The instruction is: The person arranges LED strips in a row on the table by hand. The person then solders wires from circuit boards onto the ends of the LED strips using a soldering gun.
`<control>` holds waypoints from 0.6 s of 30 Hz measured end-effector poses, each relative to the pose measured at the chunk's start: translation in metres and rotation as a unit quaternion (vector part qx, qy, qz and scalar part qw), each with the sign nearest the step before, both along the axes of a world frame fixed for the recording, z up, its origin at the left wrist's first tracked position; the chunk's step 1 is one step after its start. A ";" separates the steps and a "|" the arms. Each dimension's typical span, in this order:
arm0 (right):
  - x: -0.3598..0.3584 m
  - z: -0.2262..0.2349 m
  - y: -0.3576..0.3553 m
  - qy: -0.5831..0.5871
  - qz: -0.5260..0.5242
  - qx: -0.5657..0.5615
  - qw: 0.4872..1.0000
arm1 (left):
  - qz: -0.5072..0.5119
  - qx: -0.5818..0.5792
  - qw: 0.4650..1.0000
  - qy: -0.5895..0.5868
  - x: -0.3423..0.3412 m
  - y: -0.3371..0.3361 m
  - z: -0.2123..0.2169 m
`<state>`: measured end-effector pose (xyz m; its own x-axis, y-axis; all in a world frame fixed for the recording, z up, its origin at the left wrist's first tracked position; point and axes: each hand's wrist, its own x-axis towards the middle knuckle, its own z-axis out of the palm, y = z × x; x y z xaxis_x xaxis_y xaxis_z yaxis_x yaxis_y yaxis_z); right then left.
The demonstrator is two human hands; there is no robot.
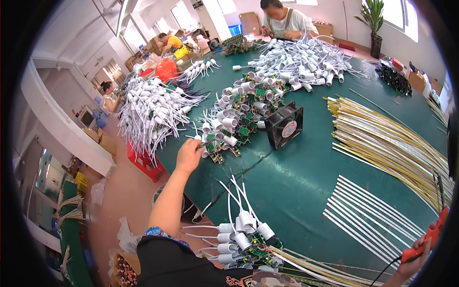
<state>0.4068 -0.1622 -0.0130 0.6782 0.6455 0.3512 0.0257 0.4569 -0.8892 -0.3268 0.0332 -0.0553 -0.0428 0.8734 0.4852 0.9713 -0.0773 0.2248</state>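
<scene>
My left hand (pixel 189 156) reaches out to the near left edge of a heap of white cylindrical housings with green circuit boards (pixel 229 125). Its fingers are closed at a small white cylindrical housing (pixel 197 137), partly hidden by them. At the lower right, my right hand (pixel 417 260) grips an orange-red corded hand tool (pixel 430 237), whose black cord runs down to the left. Beside that tool lies a row of thin white strips (pixel 366 210). Close to my body is a smaller group of white housings with wires (pixel 244 234) and green boards.
A black square fan (pixel 285 126) stands mid-table on the green table top (pixel 296 177). Long yellowish strips (pixel 382 138) lie at right. White wired housings are heaped at left (pixel 155 107) and far back (pixel 306 60). A person (pixel 289 21) works across the table. A red stool (pixel 143 162) stands left.
</scene>
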 end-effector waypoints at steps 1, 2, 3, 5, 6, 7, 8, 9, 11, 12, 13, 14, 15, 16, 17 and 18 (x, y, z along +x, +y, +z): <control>-0.004 0.003 0.001 -0.016 0.011 -0.007 1.000 | -0.001 -0.002 1.000 -0.001 0.004 -0.001 0.008; -0.009 0.008 -0.002 -0.017 0.010 -0.009 1.000 | -0.001 0.020 0.998 -0.053 0.006 -0.004 0.017; -0.025 0.022 -0.005 0.036 0.029 -0.015 0.999 | -0.002 0.039 0.994 -0.101 0.012 -0.007 0.030; -0.044 0.032 0.001 0.094 0.062 -0.024 0.993 | 0.022 0.058 0.990 -0.130 0.007 -0.024 0.058; -0.050 0.034 0.004 0.136 0.059 -0.003 0.989 | 0.012 0.093 0.984 -0.150 0.014 -0.036 0.077; -0.054 0.035 0.007 0.173 0.049 0.018 0.984 | -0.004 0.128 0.976 -0.174 0.028 -0.041 0.091; -0.054 0.035 0.009 0.171 0.045 0.020 0.984 | -0.007 0.128 0.976 -0.176 0.045 -0.044 0.103; -0.054 0.033 0.011 0.162 0.040 0.030 0.985 | -0.037 0.132 0.983 -0.120 0.066 -0.047 0.116; -0.054 0.017 0.017 0.149 0.028 0.051 0.987 | -0.097 0.104 0.984 -0.103 0.100 -0.051 0.126; -0.057 0.011 0.014 0.157 0.054 0.004 0.986 | -0.161 0.080 0.976 -0.122 0.117 -0.045 0.124; -0.061 0.002 0.013 0.170 0.087 -0.044 0.981 | -0.217 0.057 0.965 -0.135 0.134 -0.046 0.124; -0.060 -0.008 0.013 0.171 0.152 -0.060 0.972 | -0.279 -0.002 0.928 -0.246 0.154 -0.045 0.118; -0.058 -0.014 0.009 0.170 0.214 -0.077 0.959 | -0.337 -0.065 0.871 -0.352 0.174 -0.046 0.114; -0.075 -0.010 0.013 0.149 0.206 -0.092 0.963 | -0.383 -0.155 0.781 -0.468 0.198 -0.045 0.110; -0.102 0.002 0.026 0.126 0.202 -0.110 0.965 | -0.412 -0.243 0.669 -0.570 0.220 -0.043 0.105; -0.121 0.014 0.036 0.071 0.234 -0.137 0.960 | -0.393 -0.303 0.596 -0.632 0.239 -0.040 0.097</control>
<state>0.2862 -0.1265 0.0014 0.3200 0.9461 0.0499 -0.2562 0.1372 -0.9568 -0.0881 -0.0069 0.0414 0.4975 0.8633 0.0849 -0.2853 0.0704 0.9559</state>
